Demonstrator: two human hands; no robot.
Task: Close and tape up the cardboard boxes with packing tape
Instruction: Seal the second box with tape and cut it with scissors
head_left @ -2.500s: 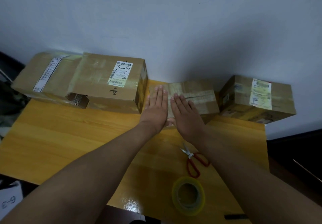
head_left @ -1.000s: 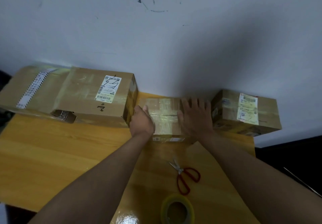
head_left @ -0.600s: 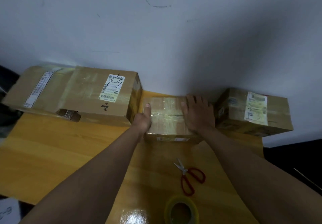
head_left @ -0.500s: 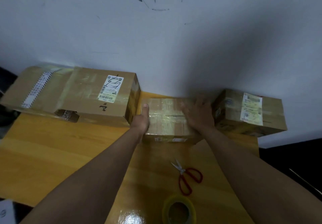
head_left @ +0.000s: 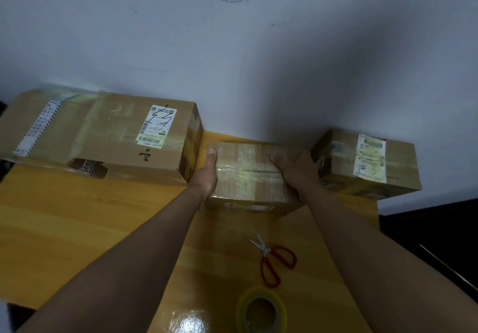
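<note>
Small taped box (head_left: 248,174) sits on the wooden surface (head_left: 77,224) against the wall, between two larger boxes. Left hand (head_left: 207,174) grips its left side (thumb on top); right hand (head_left: 294,167) clasps its right edge.

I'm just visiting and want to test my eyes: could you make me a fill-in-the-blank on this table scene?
1. Both hands hold the ____ of the three boxes.
2. The scissors have ____ handles.
3. The tape roll lies nearer the camera than the ____.
4. The left hand lays its ____ on top of the small box; the right hand grips the other side.

Missing words: middle; red; scissors; thumb
</note>
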